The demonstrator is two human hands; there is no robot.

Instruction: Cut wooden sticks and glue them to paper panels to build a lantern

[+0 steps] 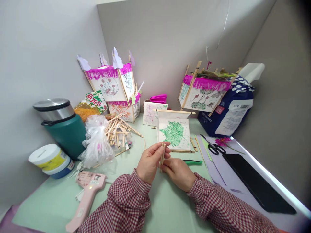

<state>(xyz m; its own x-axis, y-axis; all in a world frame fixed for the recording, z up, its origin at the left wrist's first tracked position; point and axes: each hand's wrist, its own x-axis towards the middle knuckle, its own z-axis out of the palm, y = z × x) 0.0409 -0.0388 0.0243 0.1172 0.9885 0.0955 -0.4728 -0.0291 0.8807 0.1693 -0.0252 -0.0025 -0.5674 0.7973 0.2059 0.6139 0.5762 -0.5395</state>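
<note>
Between my two hands, a small bundle of short wooden sticks [162,155] stands roughly upright. My left hand [150,161] pinches its upper part between thumb and fingers. Lower down, the fingers of my right hand [178,171] close on the bottom end of the same sticks. Just behind them lies a white panel with a green leaf print [173,132], with wooden sticks along its top and bottom edges. A green-handled tool [193,162] is partly hidden behind my right hand.
At left are a pink glue gun [88,197], a teal thermos [65,132], a white tub [47,157], a plastic bag [97,142] and a stick pile [119,129]. Decorated paper lanterns [109,85] stand behind. Scissors [216,149] and a black slab [255,181] lie right.
</note>
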